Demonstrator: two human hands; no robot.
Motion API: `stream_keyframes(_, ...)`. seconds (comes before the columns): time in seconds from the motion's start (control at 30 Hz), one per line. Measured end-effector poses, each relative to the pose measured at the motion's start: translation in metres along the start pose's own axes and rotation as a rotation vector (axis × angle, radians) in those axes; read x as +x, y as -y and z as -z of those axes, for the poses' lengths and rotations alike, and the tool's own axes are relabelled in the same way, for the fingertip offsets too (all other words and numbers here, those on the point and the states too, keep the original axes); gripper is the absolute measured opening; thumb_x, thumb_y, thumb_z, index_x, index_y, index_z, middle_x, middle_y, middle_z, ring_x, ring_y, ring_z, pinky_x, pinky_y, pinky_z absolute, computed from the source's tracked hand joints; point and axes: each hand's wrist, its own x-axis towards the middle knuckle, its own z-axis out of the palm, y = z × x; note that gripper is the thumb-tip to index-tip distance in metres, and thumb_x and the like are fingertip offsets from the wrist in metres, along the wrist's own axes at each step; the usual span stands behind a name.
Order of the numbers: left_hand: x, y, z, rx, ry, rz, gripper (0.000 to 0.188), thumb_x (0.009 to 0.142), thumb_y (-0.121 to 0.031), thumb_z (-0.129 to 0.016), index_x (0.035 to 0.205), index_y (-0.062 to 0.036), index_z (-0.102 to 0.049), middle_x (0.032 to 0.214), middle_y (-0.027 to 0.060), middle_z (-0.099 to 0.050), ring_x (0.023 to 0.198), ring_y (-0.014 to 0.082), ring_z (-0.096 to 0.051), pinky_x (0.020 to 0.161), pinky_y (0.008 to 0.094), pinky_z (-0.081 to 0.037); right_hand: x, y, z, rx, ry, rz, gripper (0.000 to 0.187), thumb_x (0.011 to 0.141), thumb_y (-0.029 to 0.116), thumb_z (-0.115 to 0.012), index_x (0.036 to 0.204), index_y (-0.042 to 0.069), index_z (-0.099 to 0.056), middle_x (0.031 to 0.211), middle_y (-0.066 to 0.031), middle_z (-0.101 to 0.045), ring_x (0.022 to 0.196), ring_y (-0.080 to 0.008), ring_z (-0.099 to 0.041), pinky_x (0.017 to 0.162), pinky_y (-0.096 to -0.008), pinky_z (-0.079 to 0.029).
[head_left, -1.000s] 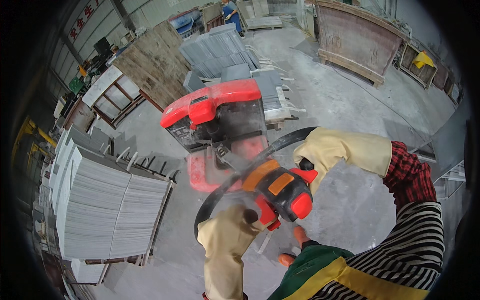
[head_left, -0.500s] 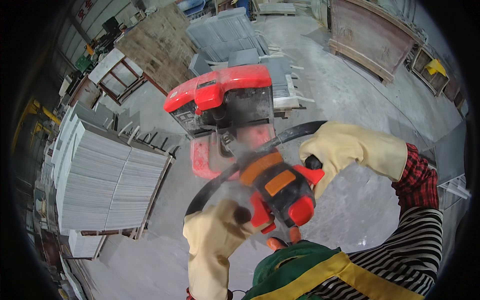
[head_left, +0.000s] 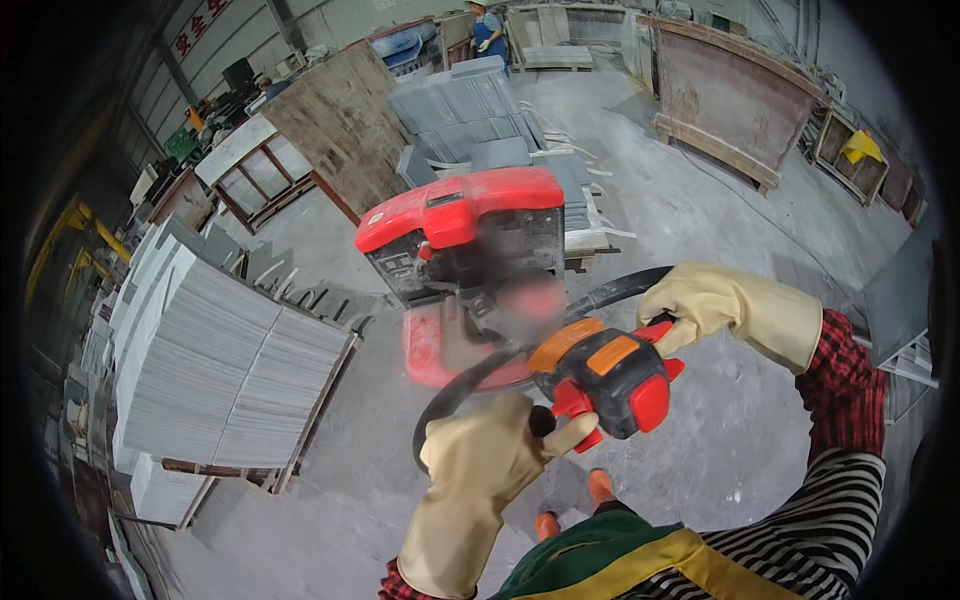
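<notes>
Both my hands wear thick cream rubber gloves and hold the tiller head of an electric pallet truck. My left hand (head_left: pixel 475 485) is closed round the left side of the handle, its thumb stretched along the red lever. On the far right side, my right hand (head_left: pixel 735 310) wraps the other grip, partly hiding it. The tiller head (head_left: pixel 605 378) is black with orange panels, red levers and a red end button; a black guard loop curves out to each glove. Beyond it stands the red and black truck body (head_left: pixel 505 195). A blurred patch covers the tiller's lower part.
On the left, a large pallet of pale grey slabs (head_left: pixel 235 355) stands close by. Grey slab stacks (head_left: pixel 460 110) sit behind the truck. A wooden board (head_left: pixel 335 125) leans at back left; a big crate (head_left: pixel 725 105) stands back right. Another person (head_left: pixel 487 35) is at the back.
The tiller head and both gloved hands have shifted right in the picture. The surroundings sit lower and slightly right, and the person at the back shows more.
</notes>
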Motion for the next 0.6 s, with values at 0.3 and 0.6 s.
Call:
stream_keyframes(0.3,0.002,0.013,0.007,-0.053,0.234,0.018,0.077,0.092,-0.084,-0.045,0.119,-0.0165,-0.072,0.1,0.0068,-0.077,0.088,0.0282,-0.076,0.073,0.0426,-0.059,-0.008,0.014,-0.03,-0.104,-0.131,-0.11,0.047,0.083,0.052,-0.075,0.091,0.005,-0.073,0.073,-0.0153,-0.069,0.069,-0.0336,-0.07,0.062,-0.0445,-0.052)
stream_keyframes(0.6,0.001,0.01,0.029,-0.158,0.349,0.048,0.083,0.08,-0.086,-0.062,0.136,-0.0253,-0.069,0.113,0.0021,-0.078,0.107,0.0233,-0.074,0.089,0.0378,-0.057,0.001,0.027,-0.012,0.145,0.0,-0.262,0.052,0.068,0.045,-0.09,0.092,0.003,-0.073,0.066,-0.0099,-0.064,0.061,-0.022,-0.064,0.057,-0.0366,-0.048)
